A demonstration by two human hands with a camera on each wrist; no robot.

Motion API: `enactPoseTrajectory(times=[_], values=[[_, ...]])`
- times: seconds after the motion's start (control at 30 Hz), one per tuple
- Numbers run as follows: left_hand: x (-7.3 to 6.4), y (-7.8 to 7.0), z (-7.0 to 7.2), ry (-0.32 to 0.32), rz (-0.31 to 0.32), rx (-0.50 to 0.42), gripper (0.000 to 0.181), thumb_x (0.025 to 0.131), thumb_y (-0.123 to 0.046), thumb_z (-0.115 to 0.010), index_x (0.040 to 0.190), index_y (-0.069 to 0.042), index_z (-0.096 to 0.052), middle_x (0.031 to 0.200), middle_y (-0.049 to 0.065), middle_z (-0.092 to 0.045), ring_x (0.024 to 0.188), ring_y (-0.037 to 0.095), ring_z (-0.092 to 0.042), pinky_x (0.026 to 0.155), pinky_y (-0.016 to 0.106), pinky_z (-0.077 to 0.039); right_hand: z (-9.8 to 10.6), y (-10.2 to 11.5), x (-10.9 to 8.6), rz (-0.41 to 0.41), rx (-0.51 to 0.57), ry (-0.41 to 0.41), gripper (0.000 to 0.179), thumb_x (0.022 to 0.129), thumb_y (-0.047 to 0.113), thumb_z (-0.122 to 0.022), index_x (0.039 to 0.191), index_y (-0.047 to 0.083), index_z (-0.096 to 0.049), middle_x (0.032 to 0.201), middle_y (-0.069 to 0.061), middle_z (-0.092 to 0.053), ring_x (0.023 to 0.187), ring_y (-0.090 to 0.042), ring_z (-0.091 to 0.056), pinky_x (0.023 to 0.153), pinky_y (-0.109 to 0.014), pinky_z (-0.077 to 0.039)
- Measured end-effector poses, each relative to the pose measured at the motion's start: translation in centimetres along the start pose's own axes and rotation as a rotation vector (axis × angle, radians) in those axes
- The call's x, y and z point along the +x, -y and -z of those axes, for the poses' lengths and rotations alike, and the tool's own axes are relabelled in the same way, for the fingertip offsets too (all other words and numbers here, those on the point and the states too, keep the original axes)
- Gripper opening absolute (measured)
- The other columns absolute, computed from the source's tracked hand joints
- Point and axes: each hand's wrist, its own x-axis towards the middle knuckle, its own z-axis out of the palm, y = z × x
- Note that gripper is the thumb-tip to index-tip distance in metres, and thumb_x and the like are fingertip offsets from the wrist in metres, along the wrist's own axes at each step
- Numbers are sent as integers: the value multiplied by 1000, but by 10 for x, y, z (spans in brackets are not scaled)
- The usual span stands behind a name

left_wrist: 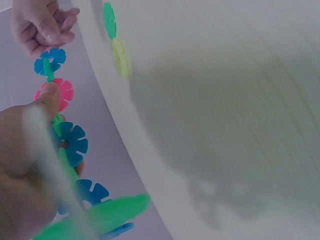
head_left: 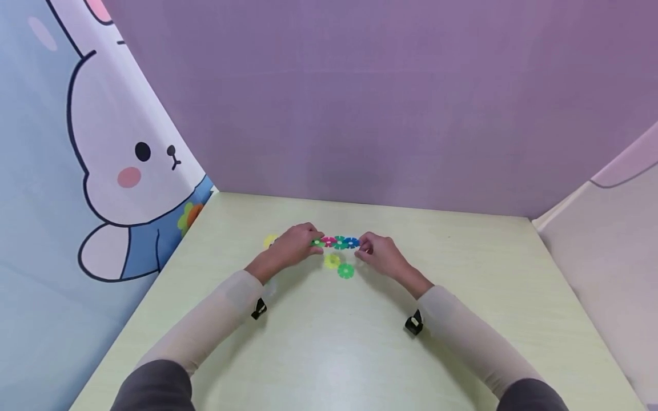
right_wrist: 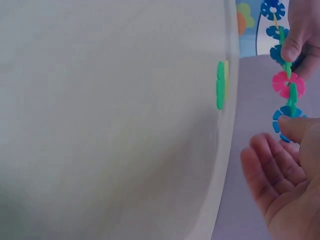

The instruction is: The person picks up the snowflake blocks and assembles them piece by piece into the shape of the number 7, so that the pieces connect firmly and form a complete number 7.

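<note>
A chain of slotted snowflake discs in blue, green, pink and yellow stretches between the two hands, raised over the table. My left hand (head_left: 294, 245) grips the chain partway along, its thumb close to the pink disc (left_wrist: 64, 94). Past that hand the chain carries on with more blue discs (left_wrist: 75, 145) and a blurred green one (left_wrist: 117, 210) near the camera. At the other end, my right hand (head_left: 382, 255) pinches a blue disc (right_wrist: 277, 121) between thumb and index finger; the other fingers are loosely bent. Parts of the chain are hidden behind the left hand.
Two loose discs, one yellow (head_left: 332, 261) and one green (head_left: 346, 270), lie on the pale table (head_left: 329, 342) below the chain. A purple panel (head_left: 360, 114) stands along the table's back edge, and a rabbit-print panel (head_left: 118, 171) is at the left.
</note>
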Motion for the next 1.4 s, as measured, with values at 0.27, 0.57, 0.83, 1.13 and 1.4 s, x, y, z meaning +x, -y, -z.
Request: enactPoseTrajectory(times=[0.27,0.57,0.83,1.13,1.4], values=[[3,6,-1,10,14,-4,51,93,-35,-75,136,-9,-65,127,12,-67,117,27,-64,105,40,-55,-8,3,-6,-42,-37,66,11,96,19,-72,101,10,-67,94,-4,-72,82,-14,-64,70,-25,-55],[4,9,2,18,16,1,51,94,-35,-74,136,-8,-64,129,13,-67,118,27,-64,105,41,-54,-19,9,-10,9,-122,183,24,95,17,-71,117,8,-71,95,-2,-73,85,-11,-64,78,-28,-57],[5,9,1,32,6,-1,51,94,-35,-74,136,-8,-65,129,13,-67,118,28,-64,105,41,-54,-27,11,-11,42,-154,219,40,93,17,-75,131,8,-67,81,3,-65,73,-11,-55,68,-27,-49],[7,11,0,19,8,1,51,93,-35,-75,136,-9,-65,127,12,-68,117,27,-65,104,40,-55,-30,12,-10,42,-204,215,35,92,18,-76,125,10,-71,91,1,-67,81,-12,-56,74,-29,-51],[10,14,-1,19,0,14,50,93,-35,-75,135,-8,-65,126,12,-68,116,27,-66,104,40,-55,-29,12,-8,18,-171,234,34,90,18,-78,122,10,-72,88,2,-63,81,-14,-54,73,-29,-49]])
